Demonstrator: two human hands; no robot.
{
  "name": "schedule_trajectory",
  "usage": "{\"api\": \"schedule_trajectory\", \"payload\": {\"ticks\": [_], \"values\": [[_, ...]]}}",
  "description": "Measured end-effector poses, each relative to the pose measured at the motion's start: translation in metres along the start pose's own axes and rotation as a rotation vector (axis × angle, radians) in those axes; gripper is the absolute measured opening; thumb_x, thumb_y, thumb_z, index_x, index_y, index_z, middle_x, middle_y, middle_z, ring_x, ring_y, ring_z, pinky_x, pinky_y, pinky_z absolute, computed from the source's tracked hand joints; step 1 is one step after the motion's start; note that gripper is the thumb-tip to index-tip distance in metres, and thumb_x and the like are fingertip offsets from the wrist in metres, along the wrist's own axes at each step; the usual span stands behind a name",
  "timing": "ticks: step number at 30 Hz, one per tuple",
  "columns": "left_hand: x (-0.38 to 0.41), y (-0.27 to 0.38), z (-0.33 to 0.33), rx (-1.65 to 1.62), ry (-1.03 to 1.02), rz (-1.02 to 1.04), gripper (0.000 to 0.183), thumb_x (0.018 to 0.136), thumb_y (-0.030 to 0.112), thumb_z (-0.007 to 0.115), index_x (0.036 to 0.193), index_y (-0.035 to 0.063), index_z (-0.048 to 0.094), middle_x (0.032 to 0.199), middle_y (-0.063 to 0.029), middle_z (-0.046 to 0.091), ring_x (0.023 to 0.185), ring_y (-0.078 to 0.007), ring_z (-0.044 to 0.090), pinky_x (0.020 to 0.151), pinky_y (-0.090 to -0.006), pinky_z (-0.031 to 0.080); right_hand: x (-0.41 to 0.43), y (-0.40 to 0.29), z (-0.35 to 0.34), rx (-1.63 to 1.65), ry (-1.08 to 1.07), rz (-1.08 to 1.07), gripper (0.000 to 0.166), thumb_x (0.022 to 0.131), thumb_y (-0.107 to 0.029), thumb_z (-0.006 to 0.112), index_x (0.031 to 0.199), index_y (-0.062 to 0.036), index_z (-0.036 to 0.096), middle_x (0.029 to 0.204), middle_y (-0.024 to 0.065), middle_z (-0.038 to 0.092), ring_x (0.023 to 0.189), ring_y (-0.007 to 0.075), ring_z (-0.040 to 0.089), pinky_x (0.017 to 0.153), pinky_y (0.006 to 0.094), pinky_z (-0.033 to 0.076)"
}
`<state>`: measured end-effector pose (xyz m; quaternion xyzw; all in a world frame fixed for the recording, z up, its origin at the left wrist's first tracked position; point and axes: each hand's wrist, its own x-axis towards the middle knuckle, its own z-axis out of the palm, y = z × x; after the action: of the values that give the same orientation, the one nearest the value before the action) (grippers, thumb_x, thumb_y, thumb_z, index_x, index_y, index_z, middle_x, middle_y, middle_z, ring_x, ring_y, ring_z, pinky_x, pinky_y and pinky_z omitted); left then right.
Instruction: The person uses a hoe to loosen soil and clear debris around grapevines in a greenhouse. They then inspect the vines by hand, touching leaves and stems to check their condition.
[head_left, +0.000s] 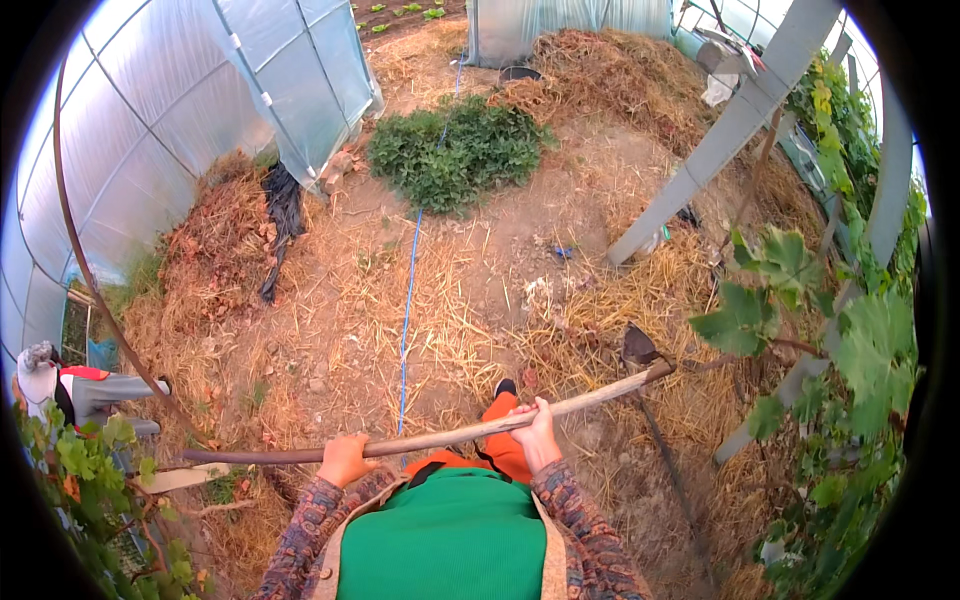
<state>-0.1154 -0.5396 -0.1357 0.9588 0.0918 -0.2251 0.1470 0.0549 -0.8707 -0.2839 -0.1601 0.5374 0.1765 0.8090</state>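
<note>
Across the front of my body I hold a hoe by its long wooden handle (439, 437). The fingers of my left hand (346, 459) wrap the handle left of my waist. My right hand (537, 433) grips it farther along, towards the hoe's head. That end is at the right, where the dark metal blade (639, 346) points away from me over the straw. The handle's other end reaches out to the left near the vine leaves. Below the handle one of my legs in orange trousers (504, 427) shows.
A blue cord (409, 300) runs along the straw-strewn soil into a green leafy plant patch (457, 150). Grapevines (874, 352) and a slanted grey post (720, 142) stand right. Plastic greenhouse sheeting (172, 97) rises left. A person (94, 394) is at the left edge.
</note>
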Motion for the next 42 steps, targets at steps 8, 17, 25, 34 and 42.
{"api": "schedule_trajectory", "payload": {"ticks": [8,17,25,34,42], "values": [[0.128,0.120,-0.064,-0.098,0.138,0.144,0.033,0.073,0.033,0.074,0.089,0.0077,0.060,0.075,-0.0147,0.065,0.073,-0.0332,0.065,0.065,-0.0456,0.051,0.036,-0.040,0.122,-0.028,-0.123,0.121,0.027,0.088,-0.023,0.058,0.067,-0.0156,0.042,0.058,0.0011,0.045,0.056,0.0176,0.046,0.065,0.0394,0.046],[0.175,0.145,-0.108,0.050,0.187,0.054,0.030,0.073,0.032,0.074,0.079,0.0079,0.056,0.064,-0.0134,0.063,0.061,-0.0316,0.065,0.056,-0.0434,0.050,0.057,-0.049,0.210,-0.066,-0.087,0.277,0.026,0.087,-0.021,0.057,0.067,-0.0156,0.041,0.056,0.0002,0.042,0.053,0.0187,0.045,0.067,0.0426,0.046],[0.235,0.135,-0.142,-0.011,0.291,0.080,0.027,0.075,0.033,0.071,0.078,0.0094,0.058,0.064,-0.0129,0.063,0.059,-0.0326,0.064,0.055,-0.0448,0.050,0.072,-0.058,0.277,-0.091,-0.146,0.180,0.024,0.083,-0.018,0.056,0.066,-0.0162,0.040,0.055,0.0004,0.041,0.053,0.0188,0.045,0.066,0.0421,0.045],[0.323,0.097,-0.193,-0.054,0.216,0.164,0.023,0.074,0.033,0.070,0.085,0.0125,0.068,0.066,-0.0128,0.064,0.064,-0.0331,0.065,0.058,-0.0450,0.051,0.047,-0.057,0.373,-0.055,-0.317,0.060,0.022,0.085,-0.018,0.055,0.069,-0.0162,0.041,0.058,0.0001,0.041,0.056,0.0172,0.045,0.071,0.0397,0.045],[0.356,0.092,-0.208,-0.072,0.205,0.155,0.020,0.072,0.028,0.070,0.085,0.0138,0.069,0.067,-0.0126,0.065,0.064,-0.0319,0.065,0.058,-0.0440,0.051,0.072,-0.064,0.396,-0.061,-0.338,0.139,0.022,0.083,-0.018,0.058,0.068,-0.0136,0.044,0.062,0.0021,0.047,0.065,0.0195,0.049,0.081,0.0409,0.045]]}}
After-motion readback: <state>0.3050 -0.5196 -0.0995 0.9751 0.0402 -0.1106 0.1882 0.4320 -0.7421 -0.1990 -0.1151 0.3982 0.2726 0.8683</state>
